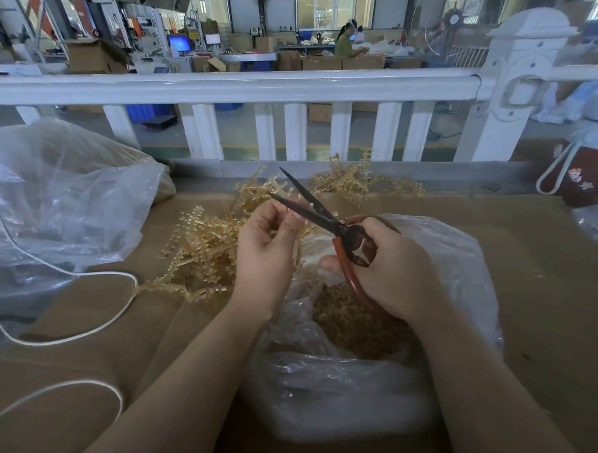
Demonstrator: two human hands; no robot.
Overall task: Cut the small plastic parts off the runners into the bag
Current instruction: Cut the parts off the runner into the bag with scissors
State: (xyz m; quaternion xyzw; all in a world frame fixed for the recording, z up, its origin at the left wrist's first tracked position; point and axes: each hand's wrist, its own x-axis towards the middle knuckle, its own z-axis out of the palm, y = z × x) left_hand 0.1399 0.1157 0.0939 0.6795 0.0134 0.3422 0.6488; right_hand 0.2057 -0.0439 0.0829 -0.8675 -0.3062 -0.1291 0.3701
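While blades gape, right hand (392, 270) curled around scissors (328, 225).

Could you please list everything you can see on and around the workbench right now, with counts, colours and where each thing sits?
scissors: one, dark blades apart, red-brown handles, above the open bag
runner piece: one, pale amber, between the blades
runner pile: one heap, amber, on the bench left of the hands
far runners: one smaller heap, amber, by the fence
open bag: one, clear, under the hands
cut parts: many, amber, inside the open bag
large bag: one, clear, far left
cord: one, white, looping over the left of the bench
flask: one, dark red, far right
fence: one, white, behind the bench
left hand: pinches the runner piece
right hand: grips the scissors handles
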